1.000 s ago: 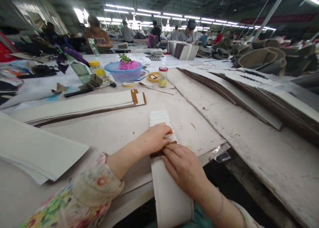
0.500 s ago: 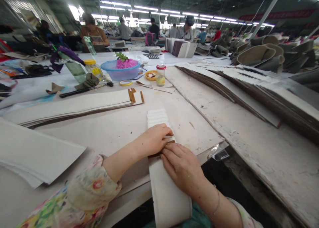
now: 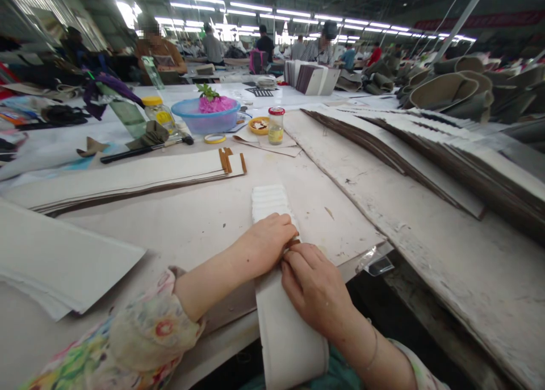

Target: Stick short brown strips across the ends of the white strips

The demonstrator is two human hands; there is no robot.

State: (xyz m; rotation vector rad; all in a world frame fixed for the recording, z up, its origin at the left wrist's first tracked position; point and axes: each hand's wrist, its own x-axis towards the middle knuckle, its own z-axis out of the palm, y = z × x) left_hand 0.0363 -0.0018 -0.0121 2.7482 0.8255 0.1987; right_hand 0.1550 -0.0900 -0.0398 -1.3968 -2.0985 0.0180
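Observation:
A long white strip runs from the worktable over its near edge toward my lap, with stacked ridged white ends beyond my hands. My left hand lies across the strip, its fingers bent down at a small brown edge. Close against it on the right, my right hand has its fingers curled on the same brown edge, the thumb on the strip. Both hands are closed on the strip's brown end, which they partly cover.
Brown-ended strips and white sheets lie left. Farther back stand a blue basin, a red-lidded jar and a yellow-lidded jar. Layered panels lie right. A black brush rests left. People work beyond.
My left hand has shifted slightly right and its fingers have curled down over the brown edge. My right fingers have moved a little right, and less brown shows between the hands.

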